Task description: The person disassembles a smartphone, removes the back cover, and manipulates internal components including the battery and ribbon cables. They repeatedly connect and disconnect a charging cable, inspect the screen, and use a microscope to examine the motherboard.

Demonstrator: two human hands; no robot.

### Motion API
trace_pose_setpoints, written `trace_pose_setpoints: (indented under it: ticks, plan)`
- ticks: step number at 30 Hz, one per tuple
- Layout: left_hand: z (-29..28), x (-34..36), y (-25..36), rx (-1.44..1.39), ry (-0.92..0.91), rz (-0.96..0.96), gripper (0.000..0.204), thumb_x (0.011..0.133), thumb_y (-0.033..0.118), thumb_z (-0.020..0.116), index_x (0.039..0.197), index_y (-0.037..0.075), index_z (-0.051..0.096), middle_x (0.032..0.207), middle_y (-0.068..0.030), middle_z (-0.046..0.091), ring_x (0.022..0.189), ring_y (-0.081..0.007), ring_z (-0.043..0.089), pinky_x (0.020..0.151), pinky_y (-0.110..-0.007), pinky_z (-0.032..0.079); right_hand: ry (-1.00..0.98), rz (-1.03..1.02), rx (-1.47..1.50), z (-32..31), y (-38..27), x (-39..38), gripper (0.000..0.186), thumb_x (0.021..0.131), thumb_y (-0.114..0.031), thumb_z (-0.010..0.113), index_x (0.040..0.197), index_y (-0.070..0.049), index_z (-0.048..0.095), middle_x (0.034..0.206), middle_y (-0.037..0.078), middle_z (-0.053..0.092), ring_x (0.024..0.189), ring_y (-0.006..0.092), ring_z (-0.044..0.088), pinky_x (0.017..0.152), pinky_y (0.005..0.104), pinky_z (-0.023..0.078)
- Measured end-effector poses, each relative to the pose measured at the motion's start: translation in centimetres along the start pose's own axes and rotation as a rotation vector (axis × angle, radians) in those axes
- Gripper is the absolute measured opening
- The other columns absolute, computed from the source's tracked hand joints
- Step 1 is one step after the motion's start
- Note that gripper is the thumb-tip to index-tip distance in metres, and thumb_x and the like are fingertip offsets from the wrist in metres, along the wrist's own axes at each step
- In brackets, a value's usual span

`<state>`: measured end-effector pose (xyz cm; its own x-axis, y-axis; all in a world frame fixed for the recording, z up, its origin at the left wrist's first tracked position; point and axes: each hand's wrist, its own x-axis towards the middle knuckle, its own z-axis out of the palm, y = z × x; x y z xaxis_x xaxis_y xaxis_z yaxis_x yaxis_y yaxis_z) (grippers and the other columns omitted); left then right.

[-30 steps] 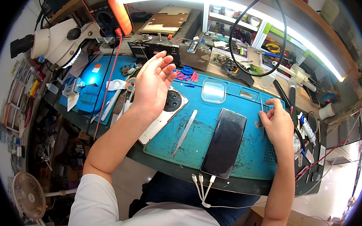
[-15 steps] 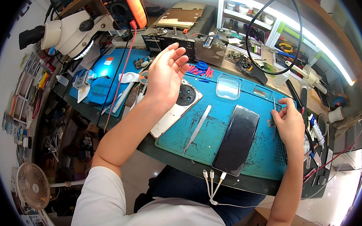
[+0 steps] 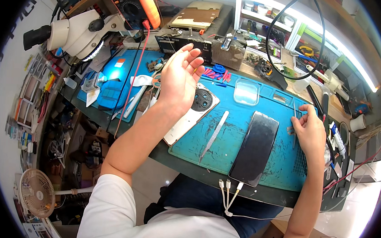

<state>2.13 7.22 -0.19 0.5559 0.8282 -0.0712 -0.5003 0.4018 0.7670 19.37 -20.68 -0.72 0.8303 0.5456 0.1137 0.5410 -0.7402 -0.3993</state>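
My left hand point(image 3: 179, 82) is raised above the bench with its palm open, fingers apart and nothing in it. Just below it lies a white phone back cover point(image 3: 183, 125) with a round black camera ring. My right hand point(image 3: 311, 133) rests at the right edge of the blue work mat point(image 3: 237, 121) and pinches thin metal tweezers point(image 3: 294, 113), which point away from me. A black phone point(image 3: 255, 148) lies screen up on the mat between my hands. A slim metal blade tool point(image 3: 214, 135) lies to its left.
A white microscope point(image 3: 76, 33) stands at the back left over a second blue mat point(image 3: 115, 82). A clear plastic tray point(image 3: 245, 91) sits at the mat's far edge. White charging cables point(image 3: 227, 192) hang off the front edge. Tools crowd the right side; a small fan point(image 3: 36, 193) stands below left.
My head has moved, so the bench sits differently in view. My left hand stays raised and open, its fingers a little more curled. My right hand stays at the mat's right edge.
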Motion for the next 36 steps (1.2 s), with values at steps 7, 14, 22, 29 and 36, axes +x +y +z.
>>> trace_pose_setpoints:
  ticks: [7,14,22,29,36]
  plan:
    - [0.0,-0.1,0.1,0.000,-0.008,0.013,0.027,0.101,0.013,0.047,0.125,0.002,0.052,0.110,-0.0077,0.060,0.093,-0.0147,0.060,0.086,-0.032,0.051,-0.004,0.001,0.001,-0.1,0.0,0.0,0.033,0.085,-0.020,0.072,0.113,-0.009,0.059,0.071,0.004,0.063,0.069,0.0249,0.064,0.063,0.0396,0.047]
    - [-0.3,0.1,0.1,-0.021,-0.026,-0.014,0.032,0.101,0.010,0.043,0.131,0.000,0.050,0.108,-0.0068,0.059,0.090,-0.0141,0.059,0.082,-0.031,0.052,-0.006,0.005,0.013,0.0,0.0,0.0,0.032,0.085,-0.021,0.072,0.112,-0.010,0.059,0.073,0.005,0.064,0.071,0.0246,0.065,0.065,0.0391,0.049]
    - [-0.6,0.3,-0.2,-0.006,-0.052,-0.014,0.030,0.101,0.014,0.044,0.128,0.003,0.054,0.106,-0.0059,0.062,0.089,-0.0125,0.060,0.083,-0.030,0.052,0.005,-0.011,-0.003,0.2,0.4,0.0,0.032,0.085,-0.022,0.072,0.112,-0.011,0.058,0.073,0.004,0.063,0.074,0.0252,0.065,0.067,0.0401,0.050]
    - [-0.8,0.3,-0.2,-0.039,-0.070,-0.028,0.030,0.101,0.012,0.044,0.128,0.002,0.054,0.103,-0.0040,0.062,0.087,-0.0123,0.059,0.079,-0.029,0.051,0.023,-0.032,-0.013,0.5,0.6,0.0,0.034,0.083,-0.022,0.075,0.110,-0.012,0.058,0.071,0.002,0.063,0.073,0.0245,0.065,0.067,0.0394,0.051]
    - [-0.9,0.6,-0.2,-0.056,-0.089,-0.039,0.029,0.101,0.012,0.047,0.128,0.003,0.054,0.101,-0.0026,0.061,0.086,-0.0120,0.057,0.077,-0.027,0.050,0.016,-0.034,-0.030,0.3,0.6,0.1,0.032,0.085,-0.024,0.072,0.111,-0.013,0.058,0.077,0.003,0.068,0.081,0.0250,0.069,0.070,0.0409,0.053]
